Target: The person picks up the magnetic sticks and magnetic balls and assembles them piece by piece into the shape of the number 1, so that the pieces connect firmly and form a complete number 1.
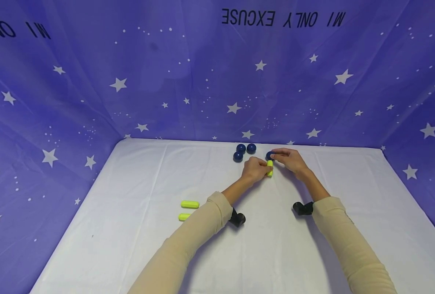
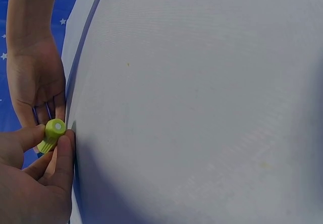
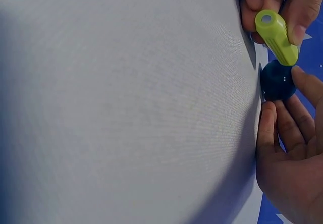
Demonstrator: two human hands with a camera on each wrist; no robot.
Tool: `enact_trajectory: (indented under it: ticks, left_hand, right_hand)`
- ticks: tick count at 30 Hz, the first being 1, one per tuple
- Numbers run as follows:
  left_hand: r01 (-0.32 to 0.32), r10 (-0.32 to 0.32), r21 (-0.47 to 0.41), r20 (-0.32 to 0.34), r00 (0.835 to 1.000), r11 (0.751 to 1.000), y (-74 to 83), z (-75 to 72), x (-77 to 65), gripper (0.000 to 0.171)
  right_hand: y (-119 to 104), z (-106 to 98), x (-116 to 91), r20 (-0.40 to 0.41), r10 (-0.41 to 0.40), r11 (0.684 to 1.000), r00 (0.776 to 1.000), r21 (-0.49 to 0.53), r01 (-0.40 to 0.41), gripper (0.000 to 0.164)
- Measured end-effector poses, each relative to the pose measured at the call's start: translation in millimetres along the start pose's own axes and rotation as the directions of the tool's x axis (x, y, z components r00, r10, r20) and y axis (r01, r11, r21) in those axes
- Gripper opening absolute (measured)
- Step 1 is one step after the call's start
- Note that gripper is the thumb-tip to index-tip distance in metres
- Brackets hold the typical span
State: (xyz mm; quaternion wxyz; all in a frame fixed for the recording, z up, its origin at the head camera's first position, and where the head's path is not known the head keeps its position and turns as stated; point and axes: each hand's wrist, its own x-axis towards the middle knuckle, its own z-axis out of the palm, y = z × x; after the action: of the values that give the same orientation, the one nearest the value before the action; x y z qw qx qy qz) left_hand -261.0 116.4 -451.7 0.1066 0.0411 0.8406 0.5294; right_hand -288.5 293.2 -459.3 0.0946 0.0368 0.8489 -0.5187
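My left hand [image 1: 255,168] pinches a yellow-green rod [image 1: 270,168] between thumb and fingers. A pale round disc shows in the rod's end in the left wrist view, where the rod [image 2: 53,134] is seen nearly end-on. Just beyond it, my right hand [image 1: 290,159] holds a dark blue ball [image 1: 268,155] between thumb and fingertips. In the right wrist view the rod's far end meets the blue ball [image 3: 278,80]; whether the two are joined I cannot tell.
Three more blue balls [image 1: 241,148] sit close together at the table's back edge, left of the hands. Two yellow-green rods [image 1: 190,204] lie by the left forearm, one partly covered by the sleeve. A purple star-printed cloth [image 1: 210,81] hangs behind the white table [image 1: 136,245].
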Motion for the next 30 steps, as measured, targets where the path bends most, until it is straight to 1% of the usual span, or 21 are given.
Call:
enact_trajectory:
  ticks: [7, 15, 23, 30]
  left_hand:
    - [-0.003, 0.003, 0.008, -0.003, 1.0, 1.0, 1.3, 0.2, 0.2, 0.018]
    - [0.011, -0.011, 0.014, 0.003, 1.0, 1.0, 1.1, 1.0, 2.2, 0.018]
    - [0.024, -0.024, -0.019, -0.011, 1.0, 1.0, 0.4, 2.4, 2.2, 0.017]
    - [0.019, -0.019, -0.007, 0.005, 1.0, 1.0, 0.1, 1.2, 1.5, 0.017]
  right_hand:
    - [0.5, -0.5, 0.6, 0.004, -0.003, 1.0, 1.0, -0.009, 0.003, 0.05]
    - [1.2, -1.4, 1.2, 0.018, -0.003, 1.0, 1.0, -0.01, 0.004, 0.052]
    - [1.9, -0.7, -0.1, 0.018, -0.015, 1.0, 1.0, -0.014, 0.015, 0.051]
    - [0.6, -0.8, -3.1, 0.029, -0.025, 1.0, 0.999, -0.013, 0.025, 0.051]
